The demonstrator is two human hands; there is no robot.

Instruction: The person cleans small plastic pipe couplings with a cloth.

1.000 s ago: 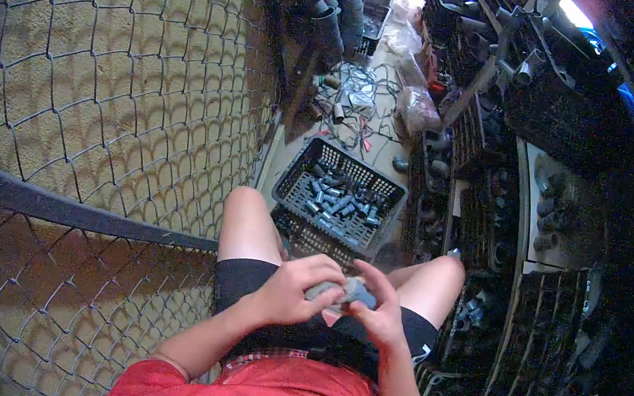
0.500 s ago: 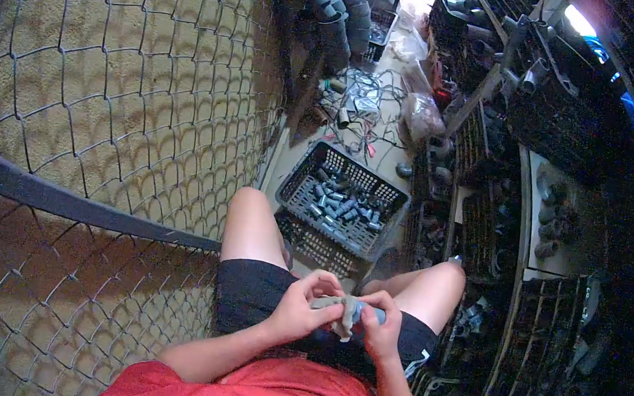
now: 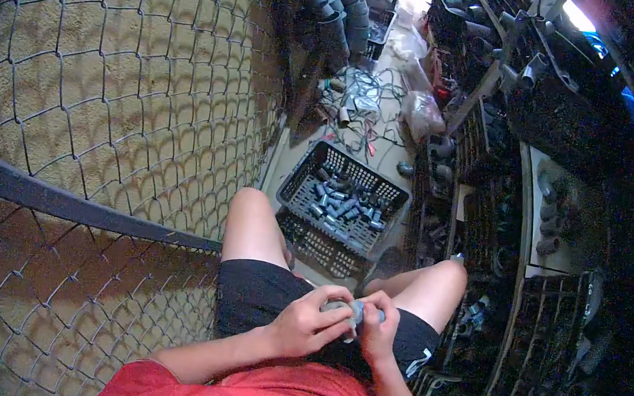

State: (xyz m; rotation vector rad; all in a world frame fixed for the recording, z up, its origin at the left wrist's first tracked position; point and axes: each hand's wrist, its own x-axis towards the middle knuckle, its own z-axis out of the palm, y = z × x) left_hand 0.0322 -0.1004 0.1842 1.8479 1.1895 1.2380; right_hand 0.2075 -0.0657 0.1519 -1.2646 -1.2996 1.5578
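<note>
Over my lap, both hands meet around a small blue-grey pipe fitting (image 3: 380,316) and a pale grey cloth (image 3: 355,310). My left hand (image 3: 311,324) is closed with its fingers curled around the bunched cloth. Pinched in the closed fingers of my right hand (image 3: 380,334) is the fitting, its near end against the cloth. Fingers hide much of both things. Ahead of my knees, a black plastic crate (image 3: 301,193) stands tilted, with several grey pipe fittings (image 3: 339,204) lying loose in it.
Chain-link mesh (image 3: 103,96) with a metal rail (image 3: 78,205) runs along my left. Dark racks of pipe parts (image 3: 493,142) line the right side. Stacked large grey fittings (image 3: 343,9), cables and a plastic bag (image 3: 423,114) lie farther along the floor.
My left hand has shifted slightly right and its fingers now wrap round the cloth, which hung more loosely between the hands before. My right hand barely moved.
</note>
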